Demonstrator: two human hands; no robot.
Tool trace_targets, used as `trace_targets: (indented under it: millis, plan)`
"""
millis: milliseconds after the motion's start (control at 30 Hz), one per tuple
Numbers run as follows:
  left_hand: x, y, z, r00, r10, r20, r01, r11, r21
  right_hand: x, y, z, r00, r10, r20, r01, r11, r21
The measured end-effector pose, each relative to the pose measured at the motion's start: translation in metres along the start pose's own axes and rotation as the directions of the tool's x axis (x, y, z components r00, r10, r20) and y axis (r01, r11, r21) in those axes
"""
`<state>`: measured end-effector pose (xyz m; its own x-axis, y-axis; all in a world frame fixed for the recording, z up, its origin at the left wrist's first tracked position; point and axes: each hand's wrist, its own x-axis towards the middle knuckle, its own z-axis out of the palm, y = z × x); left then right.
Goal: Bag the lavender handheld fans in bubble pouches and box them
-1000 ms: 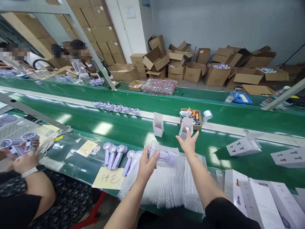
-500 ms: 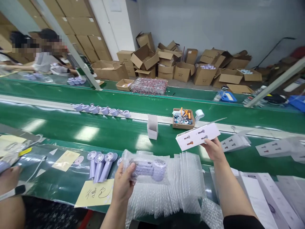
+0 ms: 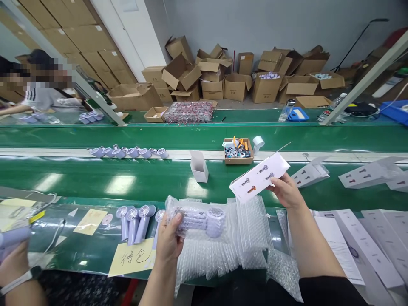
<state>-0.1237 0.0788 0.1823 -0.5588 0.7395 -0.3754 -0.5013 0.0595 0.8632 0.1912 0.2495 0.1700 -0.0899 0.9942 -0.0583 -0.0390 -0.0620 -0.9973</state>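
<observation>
Since a second ago the right hand (image 3: 286, 191) has left the upright little carton on the belt and now holds a flat white box (image 3: 259, 176) up over the near edge of the table (image 3: 178, 178), while the left hand (image 3: 168, 240) has drawn its load closer to the body.

Head view: the left hand is closed around a lilac handheld fan in a bubble-wrap bag (image 3: 199, 219), fingers wrapped over the handle end, the fan head pointing right. It hangs just above the heap of bubble-wrap bags (image 3: 242, 246) that spills over the table's near edge. The right hand pinches the flat white box at its lower right corner, tilted, printed face up. Between the two hands there is free air. To the left, a row of bare lilac fans (image 3: 135, 217) lies beside a handwritten yellow note (image 3: 130, 257). On the right, flat white boxes (image 3: 357, 246) crowd the near edge. Beyond the hands the green belt is mostly open, apart from a small upright white carton (image 3: 199, 166) and a parts tray (image 3: 238, 150).
</observation>
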Motion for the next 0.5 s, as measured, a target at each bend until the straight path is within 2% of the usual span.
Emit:
trace_targets:
  millis: [67,133,200,300,367,433,500]
  plan:
    - [0.003,-0.004,0.002,1.0,-0.011,0.004,0.011,1.0,0.013,0.015,0.015,0.006,0.984,-0.092,-0.15,0.053,0.967,-0.248]
    - [0.006,-0.01,0.008,1.0,-0.012,0.013,0.012,1.0,0.027,0.032,0.036,0.017,0.946,-0.173,-0.275,0.051,0.914,-0.402]
    - [0.01,-0.016,0.016,0.999,-0.011,0.036,0.01,0.999,0.036,0.044,0.058,0.031,0.927,-0.221,-0.302,0.043,0.865,-0.501]
    - [0.015,-0.023,0.031,0.995,-0.014,0.1,0.011,0.999,0.037,0.049,0.085,0.048,0.947,-0.243,-0.21,0.063,0.781,-0.621]
    - [0.019,-0.025,0.042,0.99,-0.01,0.139,0.004,0.999,0.041,0.044,0.094,0.049,0.96,-0.246,-0.132,0.098,0.739,-0.667]
    - [0.025,-0.025,0.053,0.987,0.005,0.164,-0.014,0.998,0.056,0.041,0.094,0.039,0.967,-0.25,-0.059,0.141,0.709,-0.691]
    - [0.035,-0.023,0.067,0.982,0.031,0.188,-0.044,0.997,0.066,0.044,0.087,0.02,0.967,-0.248,0.065,0.216,0.653,-0.726]
